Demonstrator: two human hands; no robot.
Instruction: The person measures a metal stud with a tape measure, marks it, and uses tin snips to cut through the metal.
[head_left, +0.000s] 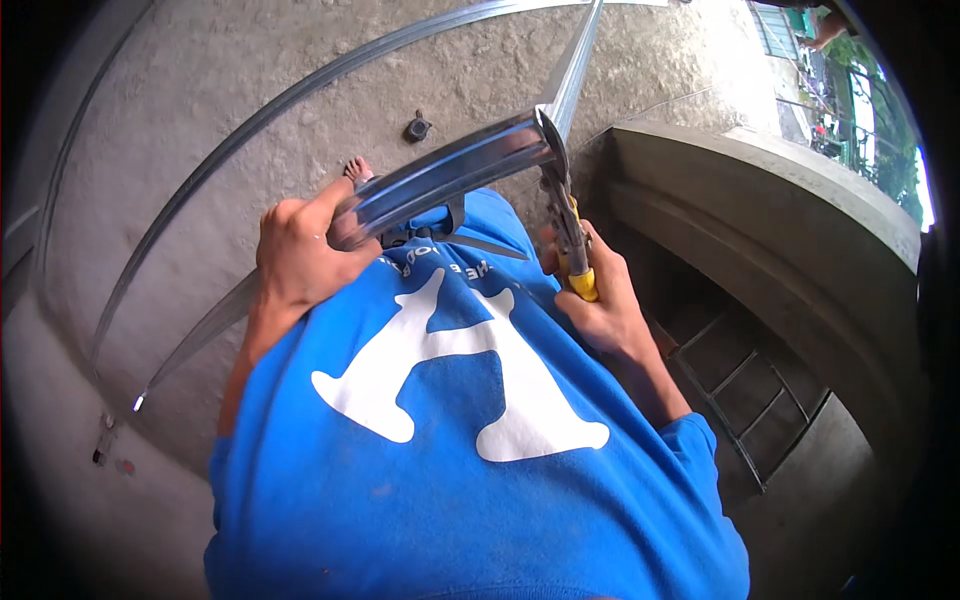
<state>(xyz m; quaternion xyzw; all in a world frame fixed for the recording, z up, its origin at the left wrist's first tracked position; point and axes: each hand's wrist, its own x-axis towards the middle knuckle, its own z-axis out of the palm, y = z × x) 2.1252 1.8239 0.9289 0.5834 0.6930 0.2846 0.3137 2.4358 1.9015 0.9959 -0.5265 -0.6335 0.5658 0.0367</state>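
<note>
**A:** Status, left to right?

**B:** Far left on the concrete floor (pixel 200 90): one long metal strip (pixel 150 240) lying in a curve, plus a few small bits near the lower edge, too small to identify. Then my left hand (pixel 300 262): grip fully closed around the shiny metal channel (pixel 440 175), thumb on top, holding it level in front of the blue shirt (pixel 460 450). A bare foot (pixel 358 168) shows just beyond the hand, and a small dark fitting (pixel 417 128) lies on the floor further out.

**A:** Right side?

**B:** Right hand (pixel 600 295) is closed on the yellow handles of the tin snips (pixel 568 215). Blades sit at the channel's right end, at the cut edge. Can't tell how far the blades have bitten in; the glare hides it. Another length of channel (pixel 575 60) runs away from that point toward the top.

**A:** Step?

**B:** My read: mid-cut at the channel end. Next move needs the left hand to hold the piece steady without twist while the right squeezes the handles through, blades square to the flange.

**A:** Hazards?

**B:** Concrete ledge (pixel 760 170) and a stairwell drop immediately right. Sharp cut edge near the shirt.
</note>
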